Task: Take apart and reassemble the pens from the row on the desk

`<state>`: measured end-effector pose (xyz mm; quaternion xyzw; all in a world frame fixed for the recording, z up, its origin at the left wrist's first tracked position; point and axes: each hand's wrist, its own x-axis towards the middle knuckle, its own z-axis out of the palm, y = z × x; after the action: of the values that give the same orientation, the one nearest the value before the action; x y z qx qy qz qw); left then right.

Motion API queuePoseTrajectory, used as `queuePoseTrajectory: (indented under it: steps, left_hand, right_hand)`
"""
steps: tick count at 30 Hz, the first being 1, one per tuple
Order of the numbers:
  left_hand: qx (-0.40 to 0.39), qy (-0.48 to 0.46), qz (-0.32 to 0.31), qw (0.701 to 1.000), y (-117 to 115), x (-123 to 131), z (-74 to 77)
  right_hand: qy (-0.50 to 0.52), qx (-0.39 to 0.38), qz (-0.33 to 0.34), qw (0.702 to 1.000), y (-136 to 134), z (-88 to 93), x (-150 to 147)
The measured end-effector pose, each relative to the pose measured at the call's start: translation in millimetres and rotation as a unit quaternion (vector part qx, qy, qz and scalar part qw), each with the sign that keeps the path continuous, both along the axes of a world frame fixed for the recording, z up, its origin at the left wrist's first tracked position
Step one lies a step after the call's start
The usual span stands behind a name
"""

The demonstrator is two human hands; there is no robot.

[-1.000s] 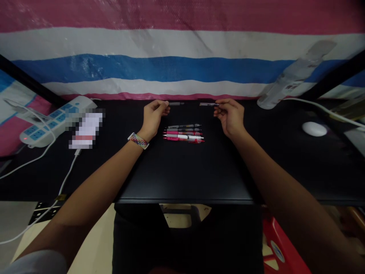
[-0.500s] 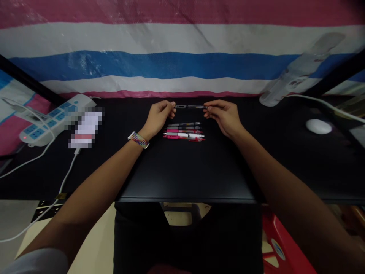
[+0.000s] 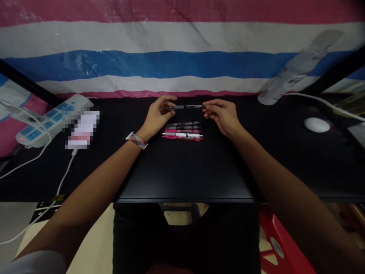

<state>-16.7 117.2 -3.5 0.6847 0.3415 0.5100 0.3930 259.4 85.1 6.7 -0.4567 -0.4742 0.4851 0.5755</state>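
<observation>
A black desk (image 3: pixel 182 171) runs under both forearms, and behind the hands hangs a woven sheet (image 3: pixel 159 45) striped in pink, white and blue. Well out past the left hand (image 3: pixel 156 117) lie a white power strip (image 3: pixel 48 121) with blue sockets and a blurred patch just beside it; a white cable trails off the desk edge there. Beyond the right hand (image 3: pixel 224 116), a pale bottle (image 3: pixel 296 70) leans against the sheet, its label too blurred to read, and a white mouse (image 3: pixel 316 125) sits further out on that side. No writing can be read anywhere.

Both hands are raised just above the desk, fingers curled. Between them a dark pen (image 3: pixel 186 107) lies level, the left hand's fingertips pinching one end and the right hand's thumb and forefinger pinching the other. Just on the near side of the held pen, between the two wrists, a row of pens (image 3: pixel 182 131) lies side by side on the desk: dark, pink and white barrels, touching or nearly so.
</observation>
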Motion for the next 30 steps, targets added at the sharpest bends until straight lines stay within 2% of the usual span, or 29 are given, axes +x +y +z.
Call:
queuePoseTrajectory:
  steps: [4,9,13,20,25,30]
  left_hand:
    - [0.000,0.023,0.002,1.000,-0.8,0.8,0.4]
    - [0.037,0.034,0.023,0.998,1.4,0.5,-0.9]
    - [0.001,0.021,0.018,1.000,1.7,0.3,-1.6]
    - [0.029,0.013,0.064,0.997,1.2,0.8,-0.2]
    - [0.000,0.029,0.038,0.999,1.1,2.8,-1.0]
    - [0.020,0.037,0.063,0.997,-0.5,0.7,2.3]
  right_hand:
    - [-0.006,-0.002,0.000,1.000,-1.2,0.9,-0.2]
    - [-0.005,0.002,0.004,1.000,-2.4,1.8,0.3]
    - [-0.006,0.003,0.000,1.000,-2.4,1.7,0.2]
    - [-0.019,-0.003,-0.005,1.000,-2.0,1.8,-0.5]
    - [-0.010,0.001,-0.008,1.000,-1.6,1.4,-1.0]
    - [-0.022,0.001,-0.003,1.000,-2.6,2.6,-1.0]
